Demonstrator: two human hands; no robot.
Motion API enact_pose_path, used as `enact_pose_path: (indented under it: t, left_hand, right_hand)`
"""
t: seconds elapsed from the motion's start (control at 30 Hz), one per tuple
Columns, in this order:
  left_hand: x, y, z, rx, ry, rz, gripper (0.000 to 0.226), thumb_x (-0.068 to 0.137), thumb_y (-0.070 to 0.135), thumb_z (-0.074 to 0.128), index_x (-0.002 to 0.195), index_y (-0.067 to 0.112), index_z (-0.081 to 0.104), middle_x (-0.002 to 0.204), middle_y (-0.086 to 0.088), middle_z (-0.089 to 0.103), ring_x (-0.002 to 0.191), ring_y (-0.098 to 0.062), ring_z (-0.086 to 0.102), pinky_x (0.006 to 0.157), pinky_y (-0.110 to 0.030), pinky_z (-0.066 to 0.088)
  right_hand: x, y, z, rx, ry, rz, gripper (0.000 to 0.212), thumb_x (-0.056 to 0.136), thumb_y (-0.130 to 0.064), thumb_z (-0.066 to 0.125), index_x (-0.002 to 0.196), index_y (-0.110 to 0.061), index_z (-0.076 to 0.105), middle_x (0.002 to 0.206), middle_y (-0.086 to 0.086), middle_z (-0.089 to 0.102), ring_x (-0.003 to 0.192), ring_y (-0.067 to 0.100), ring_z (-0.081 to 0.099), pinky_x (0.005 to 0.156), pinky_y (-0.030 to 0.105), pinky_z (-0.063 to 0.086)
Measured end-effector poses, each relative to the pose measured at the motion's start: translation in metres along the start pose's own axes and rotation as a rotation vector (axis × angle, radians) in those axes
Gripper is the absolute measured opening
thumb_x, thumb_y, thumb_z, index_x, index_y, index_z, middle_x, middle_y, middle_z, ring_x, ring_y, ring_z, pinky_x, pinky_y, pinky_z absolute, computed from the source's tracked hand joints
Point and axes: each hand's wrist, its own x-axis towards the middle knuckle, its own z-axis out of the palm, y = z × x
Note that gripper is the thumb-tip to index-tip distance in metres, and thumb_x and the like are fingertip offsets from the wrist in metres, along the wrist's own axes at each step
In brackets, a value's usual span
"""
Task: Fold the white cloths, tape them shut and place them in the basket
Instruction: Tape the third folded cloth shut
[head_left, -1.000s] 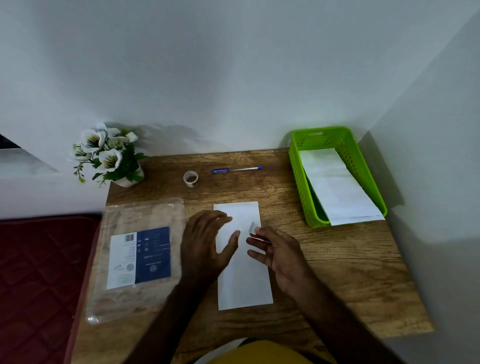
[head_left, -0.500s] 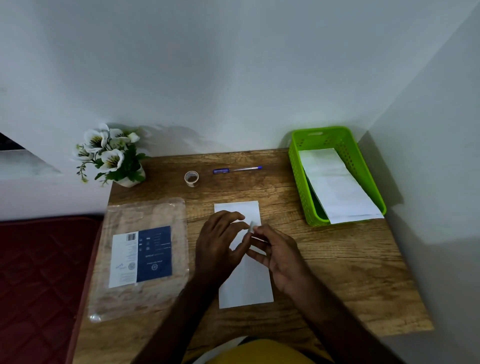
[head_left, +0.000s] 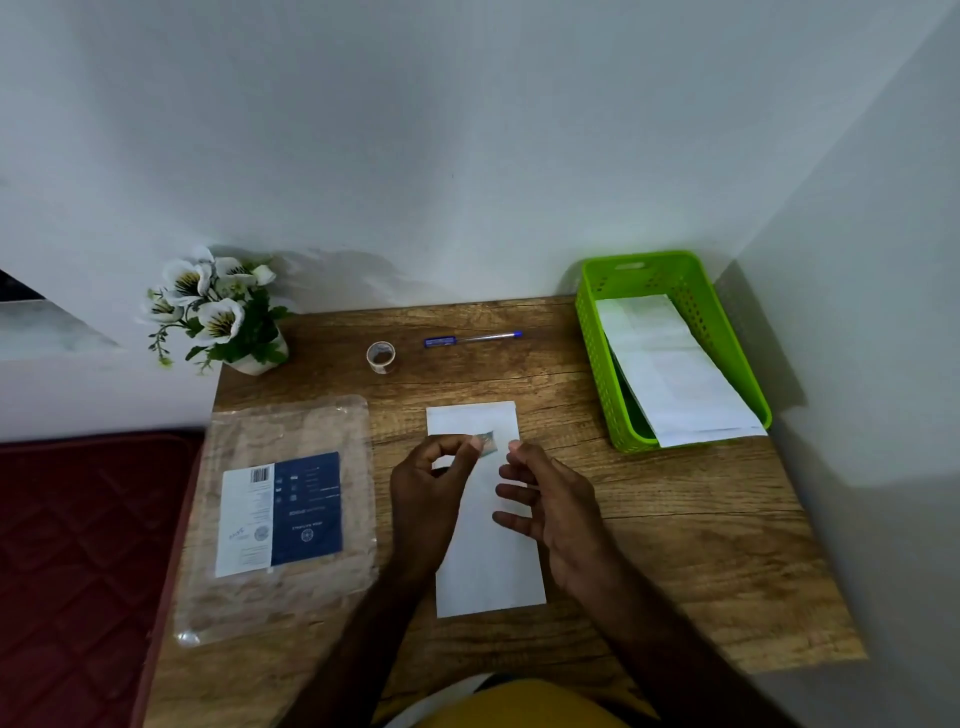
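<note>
My left hand (head_left: 431, 483) pinches a piece of tape (head_left: 487, 445) over the folded cloth (head_left: 485, 545), ready to seal it; my right hand (head_left: 545, 499) hovers relaxed, holding nothing. The basket (head_left: 727, 353) waits right of the cloth on the counter (head_left: 675, 519).

You have one folded white cloth (head_left: 485, 551) on the table (head_left: 675, 545) and two more in the one green basket (head_left: 670, 353). Count one tape roll (head_left: 381, 356), one pen (head_left: 471, 339), one plastic packet (head_left: 283, 514), one flower pot (head_left: 221, 312).
</note>
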Motion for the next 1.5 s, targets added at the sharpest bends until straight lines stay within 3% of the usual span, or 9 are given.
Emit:
enact_pose_path:
  t: [0.13,0.23,0.5,0.6,0.73,1.07,1.27,1.4,1.5]
  left_hand:
    - [-0.001,0.004,0.000,-0.086,-0.009,-0.082,0.025,0.098,0.037,0.064,0.119,0.024,0.072,0.114,0.013,0.070,0.101,-0.011,0.069,0.062,-0.001,0.046]
    - [-0.001,0.003,0.001,-0.095,-0.006,-0.088,0.030,0.098,0.035,0.065,0.122,0.019,0.072,0.119,0.009,0.071,0.104,-0.015,0.069,0.063,-0.002,0.047]
    - [0.000,-0.003,0.006,-0.196,-0.011,-0.105,0.013,0.096,0.029,0.069,0.105,0.024,0.076,0.104,0.009,0.077,0.092,-0.014,0.072,0.065,-0.015,0.056]
    - [0.004,-0.005,0.007,-0.160,-0.004,-0.081,0.017,0.097,0.026,0.068,0.110,0.019,0.076,0.103,0.005,0.076,0.087,-0.014,0.071,0.062,-0.014,0.054]
    - [0.009,-0.006,0.007,-0.133,-0.012,-0.067,0.021,0.098,0.027,0.066,0.114,0.017,0.075,0.103,0.006,0.076,0.087,-0.011,0.071,0.064,-0.014,0.055]
    - [0.007,-0.004,0.010,-0.154,-0.034,-0.042,0.009,0.098,0.025,0.065,0.101,0.028,0.073,0.093,0.009,0.075,0.078,-0.003,0.070,0.059,-0.012,0.053]
    - [0.008,-0.007,0.009,-0.140,-0.016,-0.062,0.010,0.097,0.029,0.067,0.101,0.024,0.074,0.094,0.005,0.076,0.081,-0.013,0.071,0.059,-0.013,0.053]
    - [0.013,-0.009,0.010,-0.002,0.019,-0.005,0.019,0.098,0.037,0.065,0.095,0.022,0.077,0.088,0.004,0.076,0.078,-0.012,0.071,0.063,-0.023,0.058]
    - [0.027,-0.010,0.010,0.195,0.093,0.111,0.027,0.101,0.039,0.060,0.113,0.020,0.075,0.105,0.009,0.075,0.088,-0.004,0.068,0.072,-0.015,0.049]
  right_hand:
    - [0.002,0.002,0.000,-0.093,0.032,-0.023,0.036,0.087,-0.047,0.076,0.109,-0.018,0.074,0.102,0.000,0.078,0.094,0.018,0.075,0.076,0.041,0.066]
    - [0.003,0.004,0.002,-0.110,0.043,-0.036,0.033,0.087,-0.047,0.076,0.103,-0.019,0.076,0.097,-0.002,0.078,0.092,0.018,0.075,0.071,0.037,0.066]
    - [0.012,0.009,0.007,-0.117,0.053,-0.053,0.011,0.092,-0.030,0.076,0.098,-0.021,0.074,0.095,-0.002,0.078,0.087,0.016,0.075,0.063,0.027,0.062]
    - [0.015,0.011,0.007,-0.126,0.074,-0.051,0.009,0.095,-0.025,0.071,0.099,-0.018,0.074,0.095,0.001,0.077,0.086,0.018,0.075,0.063,0.028,0.063]
    - [0.016,0.010,0.008,-0.087,0.096,-0.061,0.012,0.093,-0.031,0.073,0.098,-0.021,0.074,0.093,0.001,0.077,0.083,0.019,0.076,0.060,0.029,0.062]
    - [0.018,0.005,0.009,-0.084,0.053,-0.039,0.035,0.089,-0.052,0.072,0.094,-0.018,0.078,0.081,-0.001,0.078,0.076,0.016,0.077,0.060,0.033,0.062]
    - [0.021,0.010,0.010,-0.093,0.046,-0.062,0.014,0.088,-0.033,0.079,0.090,-0.019,0.077,0.076,-0.002,0.077,0.073,0.013,0.076,0.055,0.029,0.060]
    - [0.025,0.013,0.010,-0.102,0.072,-0.081,0.009,0.090,-0.026,0.077,0.089,-0.017,0.077,0.074,-0.001,0.076,0.071,0.015,0.076,0.057,0.031,0.061]
    - [0.028,0.014,0.010,-0.086,0.111,-0.091,0.007,0.092,-0.021,0.074,0.089,-0.015,0.076,0.074,0.001,0.076,0.069,0.018,0.075,0.057,0.032,0.062]
